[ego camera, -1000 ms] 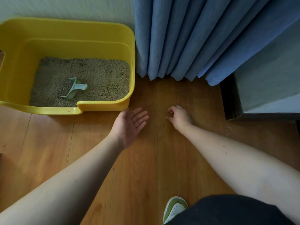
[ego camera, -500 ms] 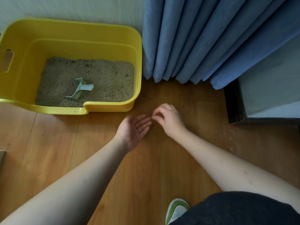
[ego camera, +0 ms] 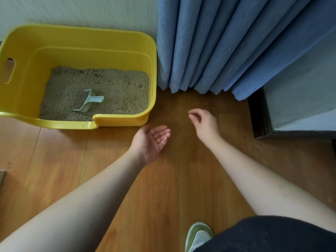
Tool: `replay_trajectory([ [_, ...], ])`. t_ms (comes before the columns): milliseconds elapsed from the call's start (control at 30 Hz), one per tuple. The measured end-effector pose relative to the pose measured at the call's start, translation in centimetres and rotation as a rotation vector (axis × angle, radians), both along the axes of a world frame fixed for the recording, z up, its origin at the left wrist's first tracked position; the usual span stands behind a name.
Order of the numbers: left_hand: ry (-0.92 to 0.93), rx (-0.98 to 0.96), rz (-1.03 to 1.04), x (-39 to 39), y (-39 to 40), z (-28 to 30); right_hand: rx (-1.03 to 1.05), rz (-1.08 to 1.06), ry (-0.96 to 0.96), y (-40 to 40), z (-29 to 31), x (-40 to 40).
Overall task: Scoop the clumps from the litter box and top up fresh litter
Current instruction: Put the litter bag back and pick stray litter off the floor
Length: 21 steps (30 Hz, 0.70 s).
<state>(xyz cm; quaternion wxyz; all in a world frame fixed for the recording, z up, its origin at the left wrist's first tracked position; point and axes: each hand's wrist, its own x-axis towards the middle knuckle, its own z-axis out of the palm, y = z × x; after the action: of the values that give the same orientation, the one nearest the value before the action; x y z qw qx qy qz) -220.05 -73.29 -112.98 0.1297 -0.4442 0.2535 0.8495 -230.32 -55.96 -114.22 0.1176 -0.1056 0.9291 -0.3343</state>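
- Litter box (ego camera: 118, 43), yellow, sits on wooden floor (ego camera: 154, 188) against the wall; pale green scoop (ego camera: 88, 102) lies in its litter (ego camera: 112, 91).
- My left hand (ego camera: 151, 140) is cupped palm-up, fingers relaxed.
- My right hand (ego camera: 204, 123) curls fingertips together; contents indiscernible.

Your left hand (ego camera: 151, 140) lay palm up with fingers straight, just off the near right corner of the yellow litter box (ego camera: 127, 119). Your right hand (ego camera: 204, 124) hovered with fingers curled, thumb near the fingertips; whether it pinched anything was unclear. Scattered litter grains (ego camera: 177, 142) dotted the wooden floor (ego camera: 163, 197) between your fingers. The pale scoop (ego camera: 89, 103) rested on the litter (ego camera: 118, 91), well left of your fingertips.
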Motion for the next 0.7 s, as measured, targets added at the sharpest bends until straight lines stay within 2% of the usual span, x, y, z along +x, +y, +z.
replay_trajectory([
  [100, -0.02, 0.022, -0.004, 0.2, 0.1, 0.6, 0.182, -0.008, -0.169, 1.9, -3.2, -1.0],
  [200, -0.038, 0.055, -0.027, 0.3, 0.2, 1.1, 0.262, 0.011, -0.255, 1.8, -5.3, -0.7],
  [333, -0.042, 0.092, -0.128, 0.7, 0.4, 1.6, 0.278, 0.001, -0.222, 0.6, -6.3, -0.3],
  [700, -0.003, 0.049, -0.155, 1.0, -0.9, 2.3, 0.39, -0.097, -0.148, -0.9, -7.2, -0.5],
])
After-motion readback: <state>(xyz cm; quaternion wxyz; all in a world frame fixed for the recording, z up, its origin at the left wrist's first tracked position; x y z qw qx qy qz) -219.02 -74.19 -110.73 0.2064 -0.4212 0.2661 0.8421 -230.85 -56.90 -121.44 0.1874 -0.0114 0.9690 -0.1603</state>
